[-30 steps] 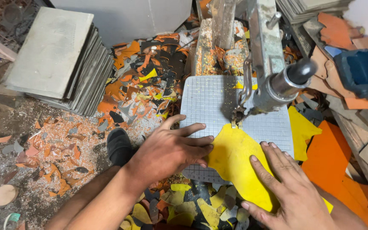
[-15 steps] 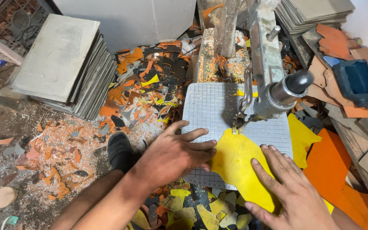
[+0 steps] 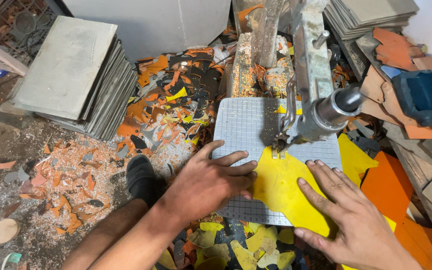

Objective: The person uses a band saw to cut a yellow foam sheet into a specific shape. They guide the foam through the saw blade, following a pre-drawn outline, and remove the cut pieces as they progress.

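The person is working at a small saw machine (image 3: 321, 100) whose grey gridded plate (image 3: 248, 125) is serving as the bench. A yellow sheet (image 3: 281, 187) is lying flat on this plate, with its upper edge sitting right at the thin blade (image 3: 277, 142) under the machine's round metal head.

The left hand (image 3: 206, 182) is pressing palm-down on the plate and on the left edge of the yellow sheet. Its fingers (image 3: 236, 172) are lying flat and slightly apart, not curled around anything. The right hand (image 3: 356, 220) is pressing palm-down on the right part of the same sheet, with its fingers (image 3: 326, 180) spread apart and pointing toward the blade. Neither hand is gripping; both are holding the sheet down by flat pressure.

A second yellow piece (image 3: 356, 157) and an orange sheet (image 3: 388, 185) are lying just beside the plate on its right. A blue power tool (image 3: 418, 97) is resting farther right on orange offcuts. A stack of grey tiles (image 3: 71, 75) is standing well apart on the left. A heap of orange, black and yellow scraps (image 3: 176, 110) is covering the floor between the stack and the plate, and more yellow scraps (image 3: 246, 245) are lying below the plate's near edge. A black shoe (image 3: 141, 177) is showing just beside the left forearm.
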